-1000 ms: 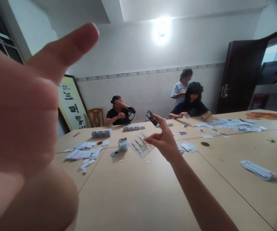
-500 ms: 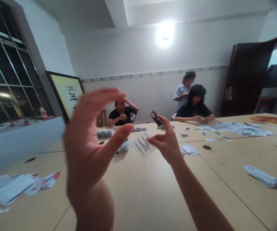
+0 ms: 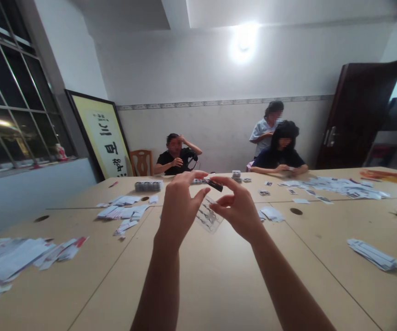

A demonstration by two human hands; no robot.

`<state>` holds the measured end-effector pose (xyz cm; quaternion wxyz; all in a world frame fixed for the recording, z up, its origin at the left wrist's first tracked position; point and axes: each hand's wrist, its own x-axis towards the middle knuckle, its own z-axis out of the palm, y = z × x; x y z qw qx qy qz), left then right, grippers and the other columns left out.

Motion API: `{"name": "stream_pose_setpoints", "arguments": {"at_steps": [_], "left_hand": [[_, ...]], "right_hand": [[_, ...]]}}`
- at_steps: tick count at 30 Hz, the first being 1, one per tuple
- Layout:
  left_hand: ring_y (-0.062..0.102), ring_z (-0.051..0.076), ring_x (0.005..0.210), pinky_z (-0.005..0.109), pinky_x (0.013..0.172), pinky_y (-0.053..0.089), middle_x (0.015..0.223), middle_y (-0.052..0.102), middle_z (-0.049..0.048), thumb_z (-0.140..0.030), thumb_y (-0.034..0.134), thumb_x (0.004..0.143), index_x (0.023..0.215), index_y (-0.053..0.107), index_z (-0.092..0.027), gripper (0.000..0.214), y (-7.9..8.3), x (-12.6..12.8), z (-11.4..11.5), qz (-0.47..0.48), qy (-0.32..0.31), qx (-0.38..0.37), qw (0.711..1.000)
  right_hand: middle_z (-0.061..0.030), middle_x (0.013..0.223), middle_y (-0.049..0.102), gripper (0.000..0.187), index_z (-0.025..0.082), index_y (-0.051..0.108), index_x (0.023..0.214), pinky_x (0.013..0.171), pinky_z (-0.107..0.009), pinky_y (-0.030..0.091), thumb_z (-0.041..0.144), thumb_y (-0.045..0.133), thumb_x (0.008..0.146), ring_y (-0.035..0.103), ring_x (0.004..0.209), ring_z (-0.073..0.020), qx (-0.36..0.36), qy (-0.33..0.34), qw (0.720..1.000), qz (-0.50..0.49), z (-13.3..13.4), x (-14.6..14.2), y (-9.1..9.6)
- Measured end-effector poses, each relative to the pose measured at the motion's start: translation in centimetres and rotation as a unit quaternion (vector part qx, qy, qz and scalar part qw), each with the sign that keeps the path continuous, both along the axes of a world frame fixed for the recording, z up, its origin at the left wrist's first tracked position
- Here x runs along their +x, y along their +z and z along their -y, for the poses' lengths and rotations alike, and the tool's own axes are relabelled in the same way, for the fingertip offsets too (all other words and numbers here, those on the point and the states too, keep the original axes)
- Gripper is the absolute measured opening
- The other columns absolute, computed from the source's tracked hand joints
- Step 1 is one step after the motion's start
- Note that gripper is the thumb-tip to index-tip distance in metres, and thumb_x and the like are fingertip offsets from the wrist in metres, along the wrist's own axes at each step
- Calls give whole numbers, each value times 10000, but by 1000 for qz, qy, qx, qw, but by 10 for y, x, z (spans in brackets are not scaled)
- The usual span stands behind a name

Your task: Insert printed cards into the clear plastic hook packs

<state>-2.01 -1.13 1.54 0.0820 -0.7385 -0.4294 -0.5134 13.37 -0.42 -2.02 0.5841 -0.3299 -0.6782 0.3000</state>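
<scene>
My right hand (image 3: 238,207) holds a small dark, flat piece (image 3: 215,185) at its index finger; in the earlier picture it shows a printed face. Below, by the right thumb, is a clear plastic sheet (image 3: 207,218) with several dark wavy strips on it. I cannot tell whether the thumb grips this sheet or only overlaps it. My left hand (image 3: 179,207) is raised just left of the dark piece. Its thumb and fingers are curved and apart, with the tips close to the piece's left end.
Torn white papers (image 3: 15,262) lie at left, with more paper scraps (image 3: 124,214) further in. Stacked cards (image 3: 148,185) stand towards the far edge. A large paper pile (image 3: 336,186) and a folded bundle (image 3: 372,254) are at right. Several people are across the table (image 3: 215,285).
My left hand has moved away from the camera to the dark piece beside my right hand. The dark piece has tilted flatter. The view has shifted slightly.
</scene>
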Motion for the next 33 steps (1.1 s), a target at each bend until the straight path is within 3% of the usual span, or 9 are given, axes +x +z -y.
{"name": "stream_pose_setpoints", "arguments": {"at_steps": [4,7,13,19,23,33], "left_hand": [[695,242,1032,388,921,540,1069,727,70,-99,806,799,1037,755,-191,261,-7,-13,-14,21,-1,17,1000],[686,225,992,364,879,523,999,725,43,-187,783,846,957,766,-213,115,-10,-24,-22,31,-30,2,999],[642,174,770,278,627,473,894,714,31,-287,732,856,840,755,-214,78,-9,-35,-27,76,-79,-70,991],[603,164,620,289,611,432,660,665,8,-315,663,875,819,697,-195,137,-10,-34,-31,123,-105,-130,978],[560,152,577,282,583,404,615,632,-6,-289,655,857,805,692,-198,111,-9,-35,-33,125,-131,-139,974],[503,136,610,259,616,390,632,566,-23,-338,684,863,952,696,-192,171,-18,-34,-57,193,-217,-144,946]], "right_hand": [[-63,1341,685,550,258,654,1221,607,-285,559,131,691,687,673,603,-99,-2,11,1000,18,-3,-1,-2],[-60,1323,690,539,253,651,1222,611,-281,558,137,697,698,665,613,-97,1,12,999,39,-5,-1,-3],[-32,1234,726,503,264,660,1219,597,-277,541,136,684,732,673,641,-108,3,16,997,76,-9,-2,-5],[-69,1347,682,530,263,669,1253,649,-316,596,136,702,740,711,676,-132,12,30,996,89,-10,-4,-6],[-63,1281,712,482,263,696,1215,635,-295,593,131,701,751,713,675,-130,16,28,994,102,-12,1,-5],[-68,1345,655,632,277,662,1257,606,-236,559,140,817,660,682,661,-77,-60,158,985,24,-24,7,-8]]}}
